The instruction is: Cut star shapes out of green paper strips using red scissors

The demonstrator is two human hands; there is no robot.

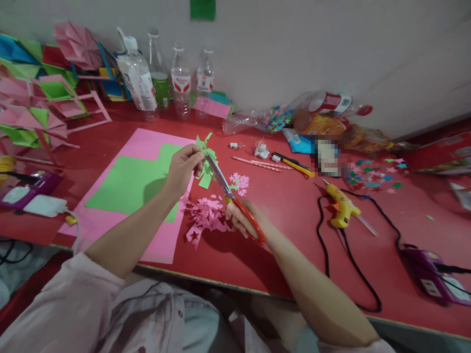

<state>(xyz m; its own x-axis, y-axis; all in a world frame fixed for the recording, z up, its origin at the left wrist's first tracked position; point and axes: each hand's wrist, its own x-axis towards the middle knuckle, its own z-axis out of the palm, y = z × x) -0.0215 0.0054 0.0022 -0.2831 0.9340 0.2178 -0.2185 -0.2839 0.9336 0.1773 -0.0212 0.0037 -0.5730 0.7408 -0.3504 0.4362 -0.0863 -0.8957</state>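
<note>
My left hand is closed in a pinch on a piece of green paper with jagged, cut edges. In my right hand are orange-handled scissors, their blades reaching up and left to the green paper near my left fingertips. Pink paper scraps lie below the blades, one with a star-shaped hole. A small pile of pink paper stars is just right of the scissors. Under my left forearm is a green sheet on top of a larger pink sheet.
A yellow glue gun with a looping black cord lies right on the red table. Bottles stand along the wall; others lie on their sides. Folded-paper models crowd the left. A yellow cutter and colourful stars are farther back.
</note>
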